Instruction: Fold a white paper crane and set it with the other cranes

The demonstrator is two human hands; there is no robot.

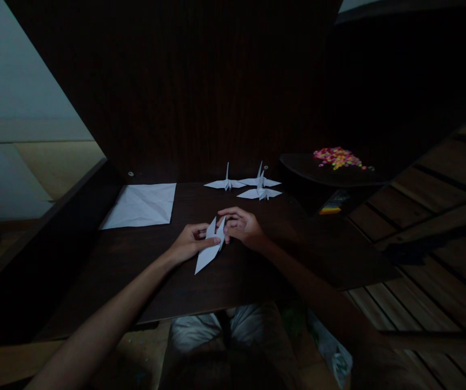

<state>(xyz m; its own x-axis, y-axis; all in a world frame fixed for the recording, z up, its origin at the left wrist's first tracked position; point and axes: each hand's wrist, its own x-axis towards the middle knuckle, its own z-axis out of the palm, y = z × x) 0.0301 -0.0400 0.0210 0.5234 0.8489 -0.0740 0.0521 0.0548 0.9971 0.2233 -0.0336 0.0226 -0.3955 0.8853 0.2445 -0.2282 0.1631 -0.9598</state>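
A partly folded white origami crane [205,259] is between my hands, a little above the dark desk. My left hand [190,242] is closed on it, with the thumb lying across the front of the paper. Two narrow points stick up from the fold, and a wide flap slants down to the left. At the right-hand point, my right hand [245,229] has its fingers curled against the paper; the fingertips are partly hidden. Beyond my hands stand three finished paper cranes [260,193] with wings spread, close together by the back panel.
A creased white paper sheet [145,206] lies at the left on the desk [224,292]. On the right, a raised corner shelf [297,165] carries a heap of small colourful pieces [338,157]. Beneath it is a rainbow-striped item [330,208]. A side panel [41,260] borders the left.
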